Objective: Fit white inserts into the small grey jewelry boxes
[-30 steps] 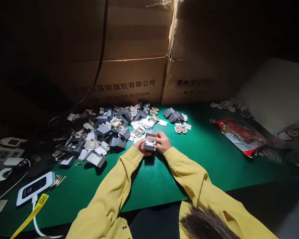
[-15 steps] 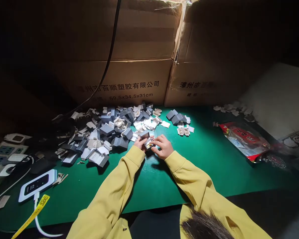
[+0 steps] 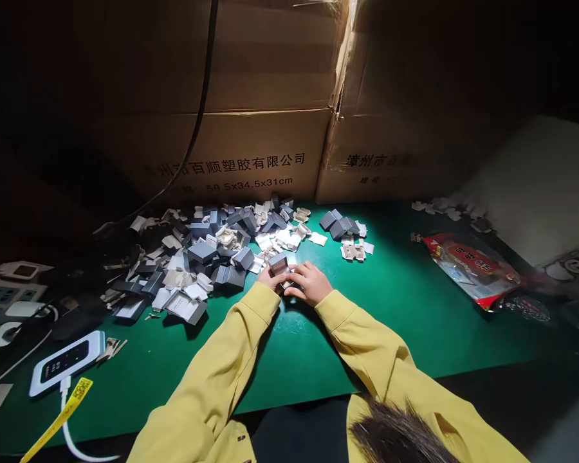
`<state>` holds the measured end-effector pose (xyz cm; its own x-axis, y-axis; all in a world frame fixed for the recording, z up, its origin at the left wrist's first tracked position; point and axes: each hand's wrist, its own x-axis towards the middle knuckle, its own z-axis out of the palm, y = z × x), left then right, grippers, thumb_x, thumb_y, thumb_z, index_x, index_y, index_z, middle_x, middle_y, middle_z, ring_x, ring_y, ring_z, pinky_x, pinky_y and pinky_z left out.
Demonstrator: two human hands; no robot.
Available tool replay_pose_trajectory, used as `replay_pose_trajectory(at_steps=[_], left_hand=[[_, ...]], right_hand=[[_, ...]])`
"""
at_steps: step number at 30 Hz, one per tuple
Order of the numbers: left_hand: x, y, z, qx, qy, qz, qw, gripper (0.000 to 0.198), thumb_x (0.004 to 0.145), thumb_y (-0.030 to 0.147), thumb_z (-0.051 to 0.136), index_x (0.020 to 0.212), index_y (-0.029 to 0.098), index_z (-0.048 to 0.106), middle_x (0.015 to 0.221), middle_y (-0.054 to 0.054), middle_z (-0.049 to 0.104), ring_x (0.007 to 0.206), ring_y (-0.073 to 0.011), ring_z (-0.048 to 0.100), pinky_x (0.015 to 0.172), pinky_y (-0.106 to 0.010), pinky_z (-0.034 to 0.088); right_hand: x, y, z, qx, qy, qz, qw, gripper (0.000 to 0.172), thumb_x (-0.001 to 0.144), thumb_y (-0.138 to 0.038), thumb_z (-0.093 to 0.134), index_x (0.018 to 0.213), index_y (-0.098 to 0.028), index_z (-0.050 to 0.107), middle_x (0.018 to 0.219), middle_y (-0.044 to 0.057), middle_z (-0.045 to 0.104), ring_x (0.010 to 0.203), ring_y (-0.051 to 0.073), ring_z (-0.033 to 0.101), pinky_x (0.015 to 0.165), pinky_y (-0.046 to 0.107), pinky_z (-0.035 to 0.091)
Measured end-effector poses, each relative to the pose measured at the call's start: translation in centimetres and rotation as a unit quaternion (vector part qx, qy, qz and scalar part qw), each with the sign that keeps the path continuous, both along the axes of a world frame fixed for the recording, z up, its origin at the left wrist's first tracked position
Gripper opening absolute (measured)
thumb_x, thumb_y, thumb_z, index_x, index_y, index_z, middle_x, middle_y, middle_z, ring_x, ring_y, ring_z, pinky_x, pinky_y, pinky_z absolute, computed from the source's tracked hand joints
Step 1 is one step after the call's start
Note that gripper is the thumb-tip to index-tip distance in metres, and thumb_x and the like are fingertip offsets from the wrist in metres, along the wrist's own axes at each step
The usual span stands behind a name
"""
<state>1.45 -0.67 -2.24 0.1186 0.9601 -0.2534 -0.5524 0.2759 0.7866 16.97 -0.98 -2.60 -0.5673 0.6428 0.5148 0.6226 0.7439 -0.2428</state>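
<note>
Grey box (image 3: 278,262) in grip of left hand (image 3: 272,280) and right hand (image 3: 311,283); box pile (image 3: 207,254) alongside, cartons (image 3: 265,77) behind.

A green mat (image 3: 405,308) covers the table. A big pile of little grey boxes (image 3: 207,257) and paper bits lies on it. Just right of the pile sits a small bunch of grey boxes (image 3: 338,225) with white paper bits. Far right of the pile lies a red packet (image 3: 468,260). Left of the pile are a power strip (image 3: 4,299) and, nearer the front, a white gadget (image 3: 65,361) with a yellow tag (image 3: 60,418). Behind the pile stand brown cardboard boxes (image 3: 251,148).
</note>
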Motion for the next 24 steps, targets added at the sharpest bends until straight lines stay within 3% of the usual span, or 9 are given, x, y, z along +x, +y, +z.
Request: replay_pose_trajectory(at_steps=[6,9,12,14,16,19,22,24], left_hand=[[-0.1,0.1,-0.1,-0.017,-0.003,-0.001,1.000,0.041,0.055,0.000,0.072,0.092,0.014,0.062,0.077,-0.003,0.070,0.071,-0.0170,0.065,0.072,-0.029,0.049],[0.1,-0.1,0.0,-0.012,-0.004,0.008,1.000,0.038,0.058,0.011,0.076,0.094,0.014,0.061,0.077,-0.005,0.070,0.073,-0.0194,0.067,0.068,-0.029,0.051],[0.1,-0.4,0.3,0.005,-0.002,0.030,1.000,0.041,0.062,0.017,0.076,0.099,0.014,0.059,0.079,-0.007,0.072,0.080,-0.0231,0.068,0.070,-0.032,0.053],[0.0,-0.5,0.6,0.014,-0.016,0.031,0.999,0.043,0.065,0.019,0.076,0.103,0.015,0.058,0.082,-0.008,0.072,0.083,-0.0245,0.069,0.073,-0.034,0.054],[-0.2,-0.5,0.9,0.021,-0.041,0.011,0.999,0.044,0.067,0.021,0.076,0.106,0.016,0.056,0.086,-0.008,0.072,0.086,-0.0251,0.070,0.074,-0.035,0.055],[-0.5,-0.4,1.3,0.021,-0.067,-0.034,0.997,0.047,0.069,0.022,0.075,0.112,0.017,0.055,0.091,-0.010,0.072,0.089,-0.0271,0.070,0.072,-0.034,0.055],[-0.8,-0.4,1.6,0.001,-0.074,-0.071,0.995,0.049,0.072,0.020,0.070,0.118,0.016,0.055,0.091,-0.011,0.072,0.089,-0.0293,0.070,0.067,-0.033,0.055],[-1.1,-0.3,1.6,-0.017,-0.073,-0.083,0.994,0.050,0.073,0.018,0.066,0.121,0.015,0.055,0.088,-0.011,0.073,0.088,-0.0290,0.070,0.067,-0.034,0.055]], right_hand=[[0.0,0.2,0.3,-0.037,0.027,0.000,0.999,0.039,0.075,-0.055,0.068,0.095,-0.022,0.070,0.094,0.008,0.065,0.086,0.019,0.052,0.073,0.031,0.047],[0.0,-0.2,0.5,-0.037,0.053,0.011,0.998,0.035,0.079,-0.054,0.063,0.091,-0.022,0.071,0.089,0.007,0.065,0.083,0.019,0.052,0.072,0.031,0.047],[0.2,-0.2,0.5,-0.039,0.150,0.033,0.987,0.033,0.087,-0.048,0.053,0.089,-0.021,0.073,0.081,0.006,0.064,0.078,0.018,0.055,0.069,0.031,0.048],[0.3,0.5,0.4,-0.048,0.216,-0.011,0.975,0.033,0.090,-0.041,0.047,0.091,-0.021,0.073,0.078,0.005,0.063,0.073,0.016,0.057,0.067,0.030,0.049],[0.2,2.0,0.3,-0.055,0.242,-0.097,0.964,0.031,0.090,-0.034,0.046,0.094,-0.020,0.073,0.080,0.006,0.063,0.075,0.016,0.058,0.069,0.030,0.050],[-0.6,4.8,0.3,-0.064,0.217,-0.194,0.955,0.029,0.087,-0.029,0.050,0.106,-0.019,0.069,0.096,0.009,0.064,0.091,0.019,0.058,0.080,0.033,0.051],[-1.8,7.2,0.4,-0.081,0.174,-0.214,0.958,0.045,0.082,-0.028,0.058,0.126,-0.018,0.057,0.119,0.012,0.059,0.111,0.025,0.052,0.089,0.039,0.048],[-2.4,8.2,0.3,-0.098,0.159,-0.202,0.961,0.051,0.079,-0.023,0.060,0.129,-0.017,0.054,0.122,0.013,0.059,0.114,0.027,0.050,0.094,0.043,0.045]])
